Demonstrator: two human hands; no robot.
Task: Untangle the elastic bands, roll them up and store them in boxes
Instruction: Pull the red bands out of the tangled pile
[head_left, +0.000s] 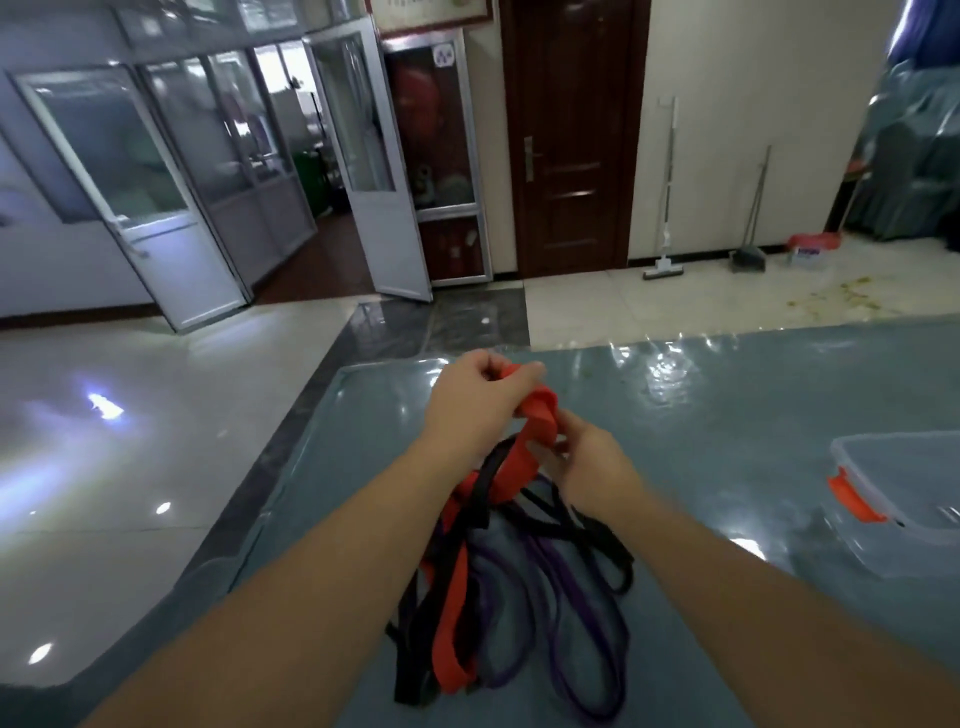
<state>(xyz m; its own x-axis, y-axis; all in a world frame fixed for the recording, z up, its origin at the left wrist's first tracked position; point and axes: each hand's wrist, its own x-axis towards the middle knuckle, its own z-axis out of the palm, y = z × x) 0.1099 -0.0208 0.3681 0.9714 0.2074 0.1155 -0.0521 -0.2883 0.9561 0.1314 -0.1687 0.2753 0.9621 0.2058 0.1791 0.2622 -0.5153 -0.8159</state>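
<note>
**Both hands on the orange band, tangle on the table**

Your left hand (475, 402) is raised above the table (727, 441), fingers curled round the top end of the orange band (537, 415). The end pokes out past your thumb and forefinger. Your right hand (592, 462) sits just below and to the right of the left, fingers curled in on the same band where it folds over. So both hands are grasping the orange band, neither is free.

From your hands the orange band runs down and toward you into the tangle. It's mixed in w/ black bands (447, 587) and purple bands (540, 613), all crossing over each other. The lower loops of the pile lie on the table between your forearms, nearer you than your hands. Upper part of the pile is lifted off the surface, hanging from your grip. Can't tell how many bands of each colour, too knotted.

The table has a blue-grey top under a clear shiny cover. To the right of the tangle, well apart from it, sits a clear plastic box (893, 499) w/ an orange latch (852, 496) on its near-left side. Box is cut off by the frame edge.

Beyond the table, against the far wall: a dark wood door (571, 135), a mop (667, 197) leaning right of the door, and a dustpan (750, 249) further right.
</note>
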